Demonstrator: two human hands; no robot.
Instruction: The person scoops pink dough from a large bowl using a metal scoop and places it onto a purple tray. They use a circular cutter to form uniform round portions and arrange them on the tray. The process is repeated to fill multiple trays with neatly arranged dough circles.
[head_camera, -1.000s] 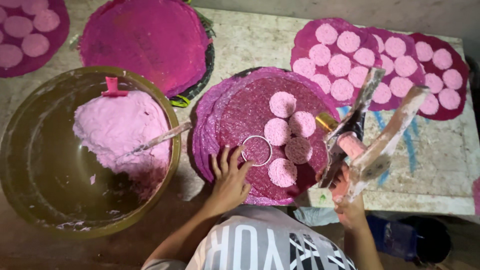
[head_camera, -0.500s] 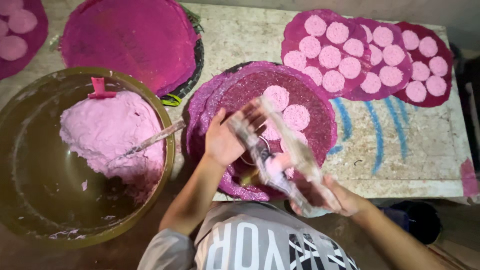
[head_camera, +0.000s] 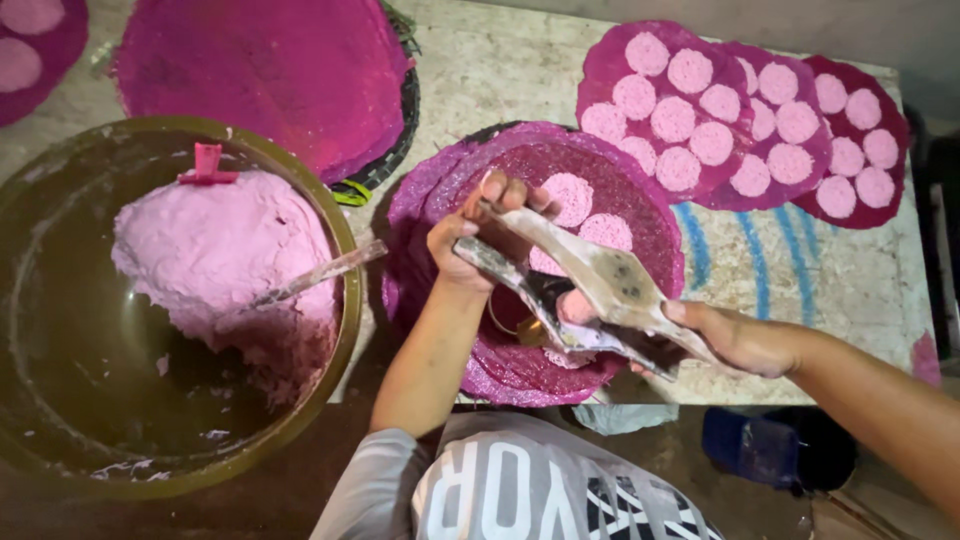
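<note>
Two hands meet over the round magenta mat at mid-worktop, sharing a flat hinged press. At far left sits a large bowl of pink dough. The left hand is closed around the press's far tip; the right hand is closed on its near handles.

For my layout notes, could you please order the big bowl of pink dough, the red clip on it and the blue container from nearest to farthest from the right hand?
From the right hand:
1. Blue container, just below it.
2. Big bowl of pink dough, across to the left.
3. Red clip, far left on the dough.
</note>
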